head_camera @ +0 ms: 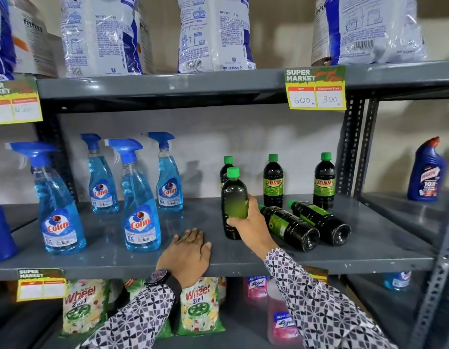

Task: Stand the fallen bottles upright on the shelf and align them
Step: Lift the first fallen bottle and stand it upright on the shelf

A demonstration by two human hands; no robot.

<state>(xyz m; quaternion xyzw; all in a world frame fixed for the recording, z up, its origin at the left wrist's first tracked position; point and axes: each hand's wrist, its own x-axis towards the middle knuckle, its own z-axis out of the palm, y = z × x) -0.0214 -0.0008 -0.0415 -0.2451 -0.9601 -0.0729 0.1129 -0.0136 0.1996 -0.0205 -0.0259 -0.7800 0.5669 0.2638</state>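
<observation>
On the grey middle shelf (243, 263) stand dark bottles with green caps. My right hand (251, 224) is shut on one dark bottle (234, 197), held upright with its base on the shelf. Behind it stands another bottle (225, 170), mostly hidden. Two more stand upright at the back: one (273, 182) in the middle and one (324, 181) at the right. Two bottles lie on their sides, bases toward me: one (290, 227) just right of my hand, the other (321, 222) beside it. My left hand (186, 258) lies flat on the shelf's front edge, holding nothing.
Several blue Colin spray bottles (140, 205) stand on the left half of the shelf. Detergent bags (213, 34) fill the shelf above, with a price tag (316, 88) on its edge. A blue toilet-cleaner bottle (426, 172) stands on the neighbouring rack at the right. Packets sit on the shelf below.
</observation>
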